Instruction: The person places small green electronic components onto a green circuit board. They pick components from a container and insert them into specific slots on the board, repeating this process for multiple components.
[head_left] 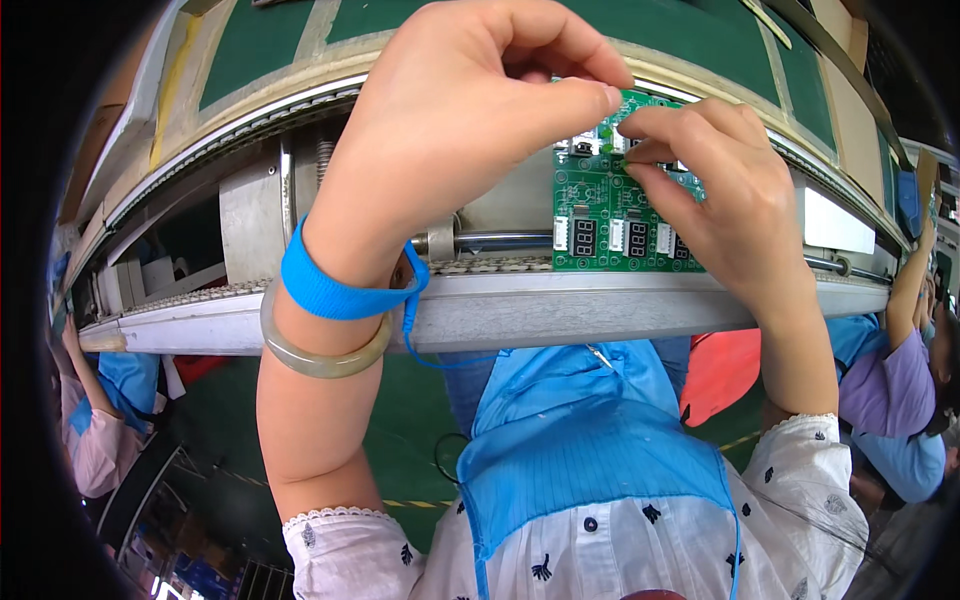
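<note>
A green circuit board (603, 196) lies across the conveyor rails, carrying black digit displays (583, 238) and white connectors (561, 234). My left hand (470, 110) arches over its upper left part, thumb and index tips almost together; anything between them is too small to name. Lower on the board, my right hand (715, 185) has its fingertips pinched close to the surface beside small bright green parts (606, 138). What that pinch holds is hidden. Part of the board's right side is covered by my right hand. A blue wrist strap (345, 290) and a bangle (325, 360) circle my left wrist.
The near metal rail (590, 308) runs between the board and my body, with a chain along it. A metal shaft (505, 241) passes beneath the board. The strap's blue cord (440, 362) hangs below the rail. Other people (895, 390) are at the far right and far left.
</note>
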